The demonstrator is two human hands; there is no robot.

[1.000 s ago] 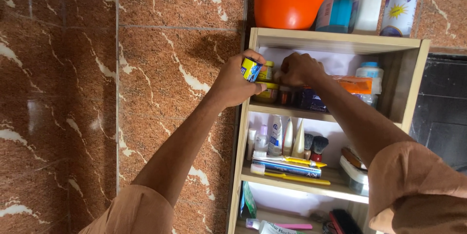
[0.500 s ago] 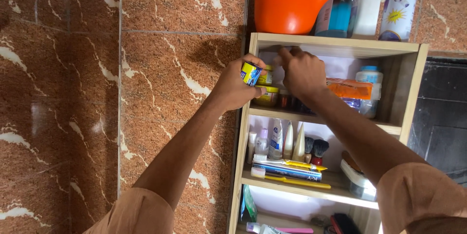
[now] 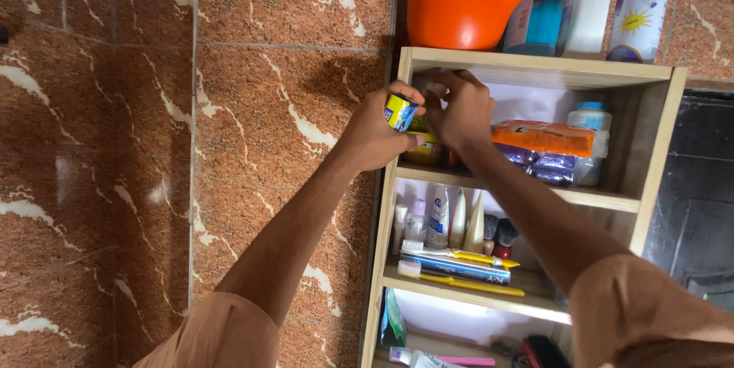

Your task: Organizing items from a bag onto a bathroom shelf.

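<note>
Both hands were at the top compartment of the wooden shelf point(image 3: 535, 75): the left hand point(image 3: 375, 135) clenched a small yellow-and-blue tin point(image 3: 399, 112) at the shelf's edge, while the right hand point(image 3: 459, 112) reached in beside it, its grip probably on nothing.

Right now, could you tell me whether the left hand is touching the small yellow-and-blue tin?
Touching: the head view shows the left hand gripping the small yellow-and-blue tin between thumb and fingers.

A home bathroom: tiled wall point(image 3: 229, 108), toothbrushes point(image 3: 459, 265) on wooden shelf point(image 3: 535, 68).
</note>
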